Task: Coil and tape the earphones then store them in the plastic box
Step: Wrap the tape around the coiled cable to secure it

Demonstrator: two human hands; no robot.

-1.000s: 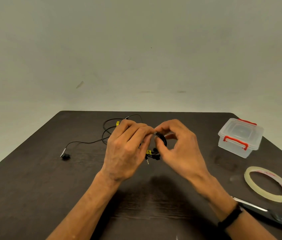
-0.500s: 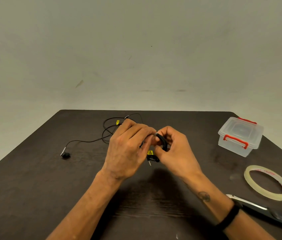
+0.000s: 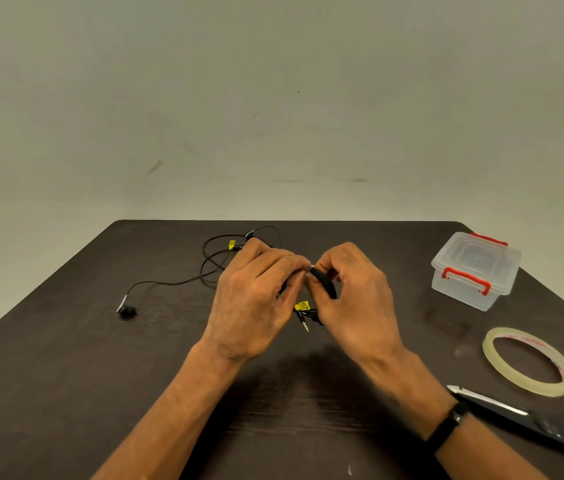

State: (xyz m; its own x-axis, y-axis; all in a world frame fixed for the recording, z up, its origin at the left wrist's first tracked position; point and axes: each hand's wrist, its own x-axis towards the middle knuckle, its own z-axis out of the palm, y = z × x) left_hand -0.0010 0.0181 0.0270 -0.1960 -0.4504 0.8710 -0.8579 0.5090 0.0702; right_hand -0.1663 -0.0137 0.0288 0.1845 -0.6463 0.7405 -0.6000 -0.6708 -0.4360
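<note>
The earphones [image 3: 324,285] are held above the middle of the dark desk [image 3: 66,358], between the two hands. The right hand [image 3: 360,299] has its fingers [image 3: 339,261] curled around a small black coil of the cable, and the thumb side is closed on it. The left hand [image 3: 256,299] is just beside it, its fingers bent and pinching the cable at the top of the coil, so the fingertips of both hands almost touch. Under the coil hang a yellow tag [image 3: 302,305] and the metal plug [image 3: 305,325]. The rest of the cable [image 3: 211,268] lies loose on the desk behind the left hand, in some open loops, with a second yellow tag [image 3: 231,243], and one earbud [image 3: 126,310] lies far to the left. The plastic box [image 3: 474,268] stands at the right side of the desk with its lid on and red clips. Nearer, a tape roll [image 3: 530,362] lies flat, and the scissors [image 3: 533,424] lie beside the right wrist, which wears a black band [image 3: 447,427].
</note>
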